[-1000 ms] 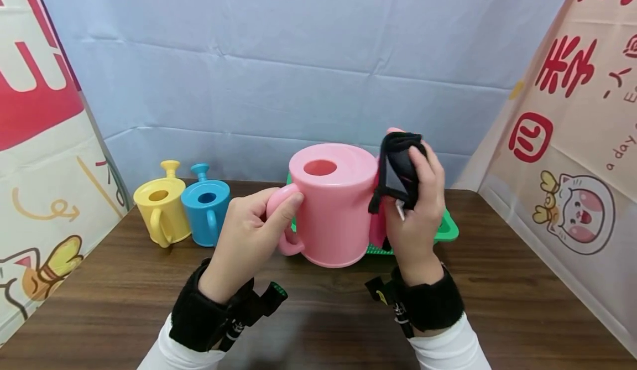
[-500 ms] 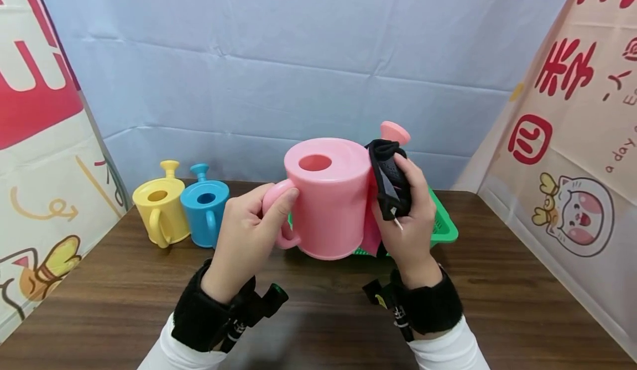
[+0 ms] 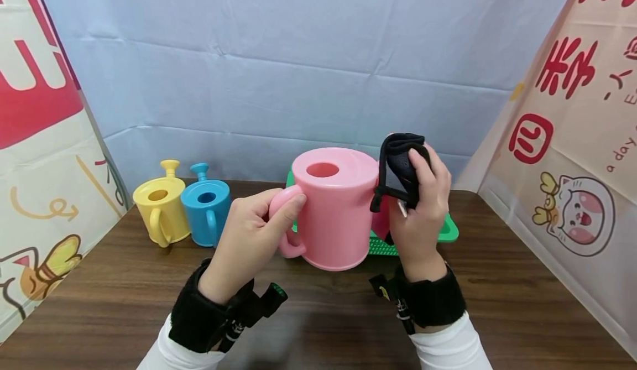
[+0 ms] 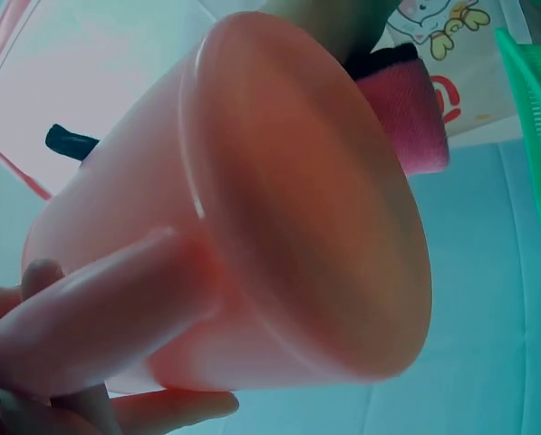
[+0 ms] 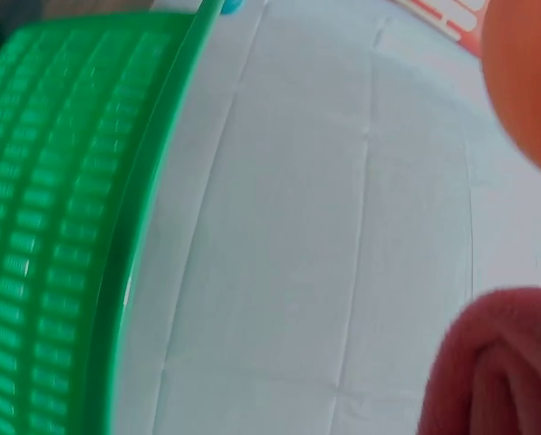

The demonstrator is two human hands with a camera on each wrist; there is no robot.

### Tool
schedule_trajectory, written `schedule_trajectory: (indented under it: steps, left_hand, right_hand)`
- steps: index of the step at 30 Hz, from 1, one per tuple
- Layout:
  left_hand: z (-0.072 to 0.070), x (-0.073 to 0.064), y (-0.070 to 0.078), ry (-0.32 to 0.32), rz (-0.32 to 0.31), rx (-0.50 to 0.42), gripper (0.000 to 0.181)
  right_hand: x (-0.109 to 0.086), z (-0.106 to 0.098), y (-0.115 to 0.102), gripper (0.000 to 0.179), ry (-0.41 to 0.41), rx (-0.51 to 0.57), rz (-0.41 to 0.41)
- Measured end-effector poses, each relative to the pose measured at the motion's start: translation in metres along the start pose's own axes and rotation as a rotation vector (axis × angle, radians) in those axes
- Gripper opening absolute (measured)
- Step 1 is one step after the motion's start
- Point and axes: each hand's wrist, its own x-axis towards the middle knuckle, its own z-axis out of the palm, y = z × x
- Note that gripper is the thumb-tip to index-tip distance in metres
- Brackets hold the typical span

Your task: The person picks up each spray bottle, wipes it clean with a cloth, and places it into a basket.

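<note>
A pink toy watering can (image 3: 338, 220) is held upright in the middle of the head view. My left hand (image 3: 251, 237) grips its handle, thumb on top. On the can's far right side, my right hand (image 3: 420, 212) holds a folded black-and-pink cloth (image 3: 400, 165) with black edging and a small white tag. The cloth covers the spout in the head view. From the left wrist, the can's base (image 4: 324, 199) fills the picture, with the pink cloth (image 4: 406, 118) behind it. In the right wrist view the cloth (image 5: 497, 372) shows at lower right.
A yellow watering can (image 3: 161, 209) and a blue watering can (image 3: 205, 212) stand side by side at the left of the wooden table (image 3: 318, 314). A green mesh basket (image 3: 449, 229) is behind the pink can. Printed cloth hangs on both sides.
The cloth and my right hand shifted left, baring the spout head, then came back right over it. The pink can rose slightly leftward, then came back down and right.
</note>
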Motion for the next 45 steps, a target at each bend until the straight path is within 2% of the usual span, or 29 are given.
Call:
schedule_trajectory:
  steps: [7,12,16,21,24,28,32,35,38,40,42,45]
  left_hand:
    - [0.005,0.000,0.000,-0.073,-0.014,-0.048,0.028]
    - [0.006,0.000,0.002,-0.106,-0.033,-0.063,0.027]
    - [0.007,-0.001,0.002,-0.094,-0.015,-0.043,0.028]
    - [0.006,0.000,0.002,-0.018,-0.016,-0.011,0.031]
    - [0.006,0.000,0.001,0.017,-0.042,-0.015,0.032]
    - [0.006,0.002,-0.001,0.041,-0.058,-0.054,0.033]
    - [0.004,0.003,-0.003,0.081,-0.085,-0.106,0.035]
    - [0.003,0.005,-0.004,0.114,-0.109,-0.126,0.036]
    - [0.001,0.005,-0.003,0.115,-0.109,-0.133,0.036]
    - [0.000,0.004,-0.002,0.099,-0.103,-0.151,0.035]
    - [-0.001,0.004,-0.001,0.077,-0.098,-0.160,0.035]
    - [-0.002,0.004,0.000,0.033,-0.112,-0.170,0.033]
  right_hand:
    - [0.003,0.001,0.002,0.034,0.167,-0.110,-0.057]
    - [0.005,0.000,0.002,0.032,0.204,-0.140,-0.043]
    - [0.004,-0.003,0.002,0.041,0.168,-0.100,0.016]
    - [0.000,-0.003,0.001,0.056,0.055,0.032,0.064]
    - [-0.001,-0.003,-0.002,0.051,-0.028,0.101,0.072]
    - [-0.001,-0.005,-0.006,0.043,-0.149,0.208,0.128]
    - [-0.001,-0.010,-0.009,0.048,-0.265,0.331,0.207]
    - [0.000,-0.013,-0.010,0.049,-0.319,0.415,0.255]
    - [0.000,-0.013,-0.011,0.048,-0.326,0.461,0.262]
    - [-0.001,-0.010,-0.010,0.047,-0.306,0.447,0.236]
    - [-0.001,-0.007,-0.009,0.047,-0.266,0.411,0.197]
    - [-0.001,-0.004,-0.007,0.051,-0.163,0.347,0.154]
